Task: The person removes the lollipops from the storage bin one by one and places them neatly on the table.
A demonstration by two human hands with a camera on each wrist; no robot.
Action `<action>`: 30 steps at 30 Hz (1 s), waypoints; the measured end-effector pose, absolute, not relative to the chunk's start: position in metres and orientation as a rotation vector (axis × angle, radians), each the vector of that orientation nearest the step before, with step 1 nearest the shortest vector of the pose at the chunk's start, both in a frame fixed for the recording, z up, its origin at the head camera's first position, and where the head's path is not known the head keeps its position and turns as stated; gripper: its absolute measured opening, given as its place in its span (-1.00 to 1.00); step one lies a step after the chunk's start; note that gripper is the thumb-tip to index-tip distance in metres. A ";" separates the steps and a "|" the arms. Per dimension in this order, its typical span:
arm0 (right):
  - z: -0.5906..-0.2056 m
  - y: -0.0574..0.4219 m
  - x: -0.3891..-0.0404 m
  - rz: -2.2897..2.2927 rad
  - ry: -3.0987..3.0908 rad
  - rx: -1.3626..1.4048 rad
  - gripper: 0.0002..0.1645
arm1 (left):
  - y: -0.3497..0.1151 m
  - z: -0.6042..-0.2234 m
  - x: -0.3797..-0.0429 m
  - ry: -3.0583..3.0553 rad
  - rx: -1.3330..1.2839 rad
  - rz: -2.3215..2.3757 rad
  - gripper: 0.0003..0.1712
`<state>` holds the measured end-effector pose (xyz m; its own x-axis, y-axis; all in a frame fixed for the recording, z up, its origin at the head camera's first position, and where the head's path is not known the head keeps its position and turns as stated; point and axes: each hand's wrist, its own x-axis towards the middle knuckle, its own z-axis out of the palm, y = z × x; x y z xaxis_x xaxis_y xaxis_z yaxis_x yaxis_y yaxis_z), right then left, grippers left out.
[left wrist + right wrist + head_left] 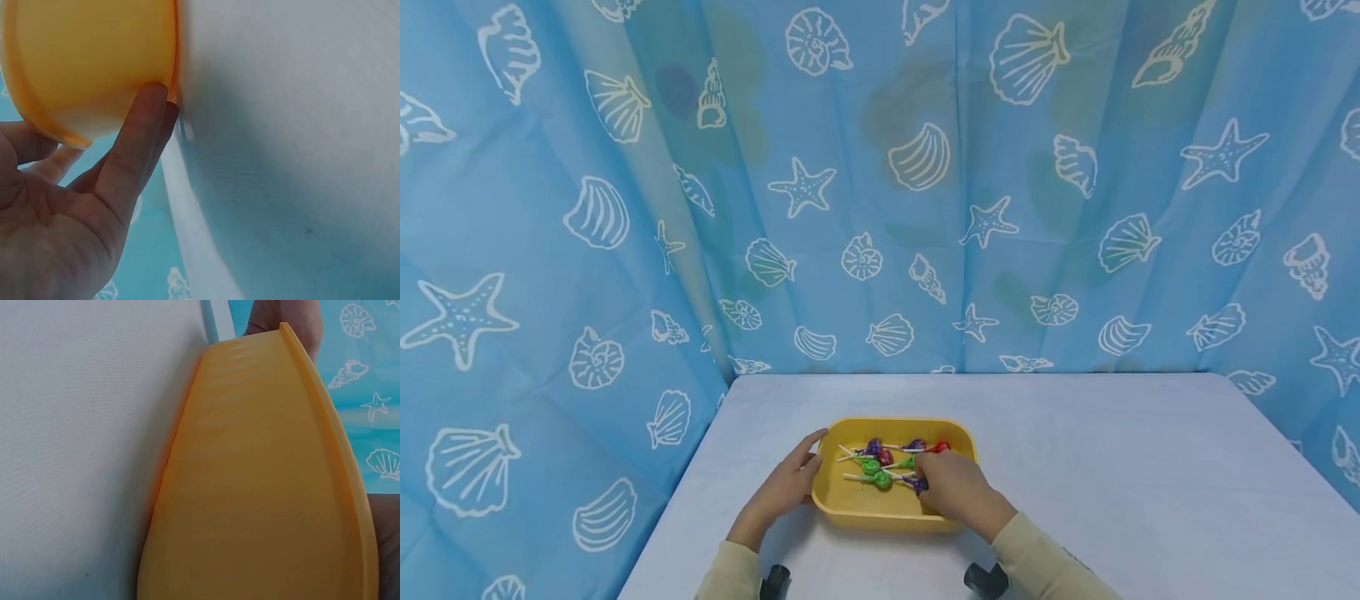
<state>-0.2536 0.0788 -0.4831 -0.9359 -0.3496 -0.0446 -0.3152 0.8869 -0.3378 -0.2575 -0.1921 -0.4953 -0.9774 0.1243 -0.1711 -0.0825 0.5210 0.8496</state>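
Lollipops (pixel 882 480), probably light, slick-wrapped and best pinched by their sticks, lie in a yellow tray (pixel 887 522), lower centre; left hand (pixel 784 486) grips its edge; right hand (pixel 958 487) dips among them, grasp hidden.

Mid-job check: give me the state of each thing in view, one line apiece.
Yellow tray: upright, open-topped.
Lollipops: wrapped, lying loose at various angles inside the tray.
Left hand: touching the tray's left end from outside.
Right hand: reaching into the tray; whether it grips a lollipop is unclear.
Table: covered in white.
Curtain: hanging in folds.
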 end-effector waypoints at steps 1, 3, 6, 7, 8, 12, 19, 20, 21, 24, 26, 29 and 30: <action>-0.483 0.079 -0.254 -0.506 2.944 -0.520 -0.76 | -0.193 -0.495 -0.258 2.539 0.034 1.453 -0.40; -0.483 0.080 -0.255 -0.514 2.938 -0.524 -0.77 | -0.193 -0.495 -0.259 2.517 0.030 1.475 -0.40; -0.484 0.082 -0.256 -0.525 2.935 -0.531 -0.78 | -0.194 -0.494 -0.260 2.494 0.022 1.495 -0.40; -0.483 0.082 -0.256 -0.532 2.936 -0.534 -0.78 | -0.194 -0.494 -0.260 2.490 0.020 1.500 -0.39; -0.483 0.083 -0.256 -0.538 2.938 -0.538 -0.78 | -0.194 -0.494 -0.260 2.487 0.017 1.503 -0.39; -0.481 0.083 -0.253 -0.559 2.951 -0.545 -0.78 | -0.195 -0.495 -0.261 2.477 0.008 1.512 -0.39; -0.478 0.087 -0.249 -0.642 2.940 -0.575 -0.77 | -0.196 -0.496 -0.260 2.469 0.010 1.520 -0.39; -0.478 0.088 -0.249 -0.655 2.939 -0.587 -0.77 | -0.196 -0.496 -0.260 2.469 0.011 1.521 -0.39; -0.479 0.089 -0.249 -0.662 2.939 -0.588 -0.76 | -0.196 -0.496 -0.260 2.470 0.014 1.519 -0.38; -0.479 0.090 -0.249 -0.670 2.946 -0.603 -0.76 | -0.196 -0.496 -0.259 2.475 0.017 1.511 -0.38; -0.478 0.091 -0.248 -0.675 2.950 -0.620 -0.75 | -0.196 -0.496 -0.260 2.479 0.016 1.509 -0.38; -0.476 0.093 -0.245 -0.687 2.956 -0.644 -0.75 | -0.196 -0.496 -0.260 2.477 0.013 1.511 -0.38; -0.475 0.094 -0.244 -0.692 2.957 -0.652 -0.75 | -0.196 -0.496 -0.260 2.477 0.010 1.510 -0.38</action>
<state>-0.2441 0.0940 -0.4754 -0.9112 -0.4077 0.0597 -0.3918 0.8124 -0.4318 -0.2598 -0.1956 -0.4963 -0.9710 0.1303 -0.2002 -0.1183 0.4660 0.8769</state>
